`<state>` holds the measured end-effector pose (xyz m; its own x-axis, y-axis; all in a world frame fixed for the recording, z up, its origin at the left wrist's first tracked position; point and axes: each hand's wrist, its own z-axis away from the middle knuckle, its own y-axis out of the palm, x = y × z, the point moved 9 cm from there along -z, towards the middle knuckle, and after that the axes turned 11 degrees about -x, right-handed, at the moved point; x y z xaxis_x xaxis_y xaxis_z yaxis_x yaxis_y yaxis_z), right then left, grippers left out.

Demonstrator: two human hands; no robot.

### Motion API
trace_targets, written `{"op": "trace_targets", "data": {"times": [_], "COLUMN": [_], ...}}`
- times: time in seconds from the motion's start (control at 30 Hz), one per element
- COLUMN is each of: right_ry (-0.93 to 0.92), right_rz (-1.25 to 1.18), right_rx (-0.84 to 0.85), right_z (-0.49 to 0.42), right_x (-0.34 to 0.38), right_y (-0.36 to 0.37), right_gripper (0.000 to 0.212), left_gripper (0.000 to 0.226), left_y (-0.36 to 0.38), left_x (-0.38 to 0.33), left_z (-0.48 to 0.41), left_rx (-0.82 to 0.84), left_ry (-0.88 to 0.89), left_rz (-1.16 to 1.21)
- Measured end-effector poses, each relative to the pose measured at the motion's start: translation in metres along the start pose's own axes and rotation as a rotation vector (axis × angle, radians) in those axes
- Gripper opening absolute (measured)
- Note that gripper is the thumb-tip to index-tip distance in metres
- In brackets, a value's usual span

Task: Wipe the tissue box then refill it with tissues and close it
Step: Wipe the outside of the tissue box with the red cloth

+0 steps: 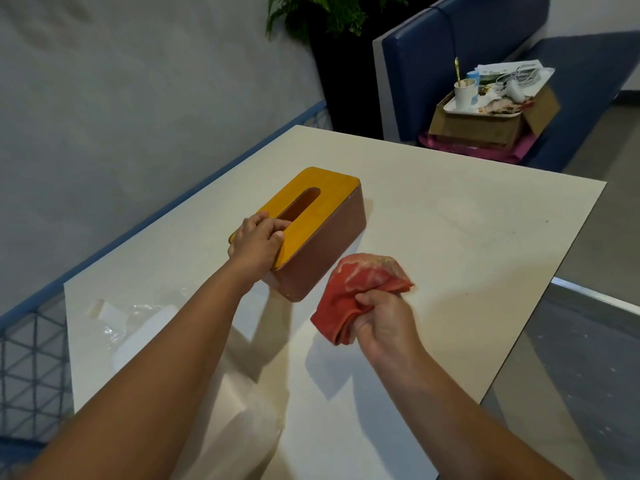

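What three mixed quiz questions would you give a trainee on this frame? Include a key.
1. True or false: the left hand holds the cloth.
2. The left hand grips: A) the box B) the tissue pack C) the table edge.
3. Does any tissue poke out of the box's slot?
Key: 1 false, the right hand holds the cloth. 2 A. 3 no.

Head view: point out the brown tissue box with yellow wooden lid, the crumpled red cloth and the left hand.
Brown tissue box with yellow wooden lid (pixel 329 251): head view, long side wall.
Crumpled red cloth (pixel 367 278): head view, upper fold.
Left hand (pixel 256 240): head view, back of hand.
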<state>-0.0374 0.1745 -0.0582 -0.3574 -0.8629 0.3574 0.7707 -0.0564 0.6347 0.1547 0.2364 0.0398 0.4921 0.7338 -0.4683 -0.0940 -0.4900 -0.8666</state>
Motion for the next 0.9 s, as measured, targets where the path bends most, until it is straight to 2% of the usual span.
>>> {"op": "trace_targets", "data": {"times": [0.13,0.2,0.3,0.37,0.43,0.53,0.67,0.9], "right_ry": [-0.045,-0.070,-0.095,-0.120,-0.148,-0.161,-0.192,-0.292], "right_rz": [0.008,0.031,0.112,0.205,0.289,0.325,0.339,0.453], "right_rx": [0.019,0.032,0.078,0.099,0.102,0.129,0.187,0.230], "right_z": [0.001,0.001,0.005,0.007,0.007,0.005,0.004,-0.003], "right_x": [0.025,0.035,0.052,0.066,0.079,0.099,0.132,0.206], "right_y": [-0.001,-0.003,-0.003,-0.003,-0.004,-0.002,0.008,0.013], "right_gripper": [0.049,0.050,0.045,0.041,0.040,0.043,0.043,0.033], "left_gripper": [0.031,0.035,0.039,0.033,0.028,0.024,0.019,0.036], "left_y": [-0.001,-0.006,-0.027,-0.042,-0.051,-0.045,-0.009,0.044], "left_x": [0.012,0.012,0.000,-0.015,-0.030,-0.067,-0.130,-0.234], "left_z": [0.002,0.004,0.007,0.011,0.021,0.042,0.078,0.107], "left_rx": [0.000,-0.043,-0.218,-0.347,-0.417,-0.412,-0.288,-0.308], "left_ry": [-0.140,-0.172,-0.122,-0.073,-0.064,-0.011,0.099,0.340], "left_rz": [0.229,0.263,0.127,0.003,-0.012,0.068,0.214,0.143]}}
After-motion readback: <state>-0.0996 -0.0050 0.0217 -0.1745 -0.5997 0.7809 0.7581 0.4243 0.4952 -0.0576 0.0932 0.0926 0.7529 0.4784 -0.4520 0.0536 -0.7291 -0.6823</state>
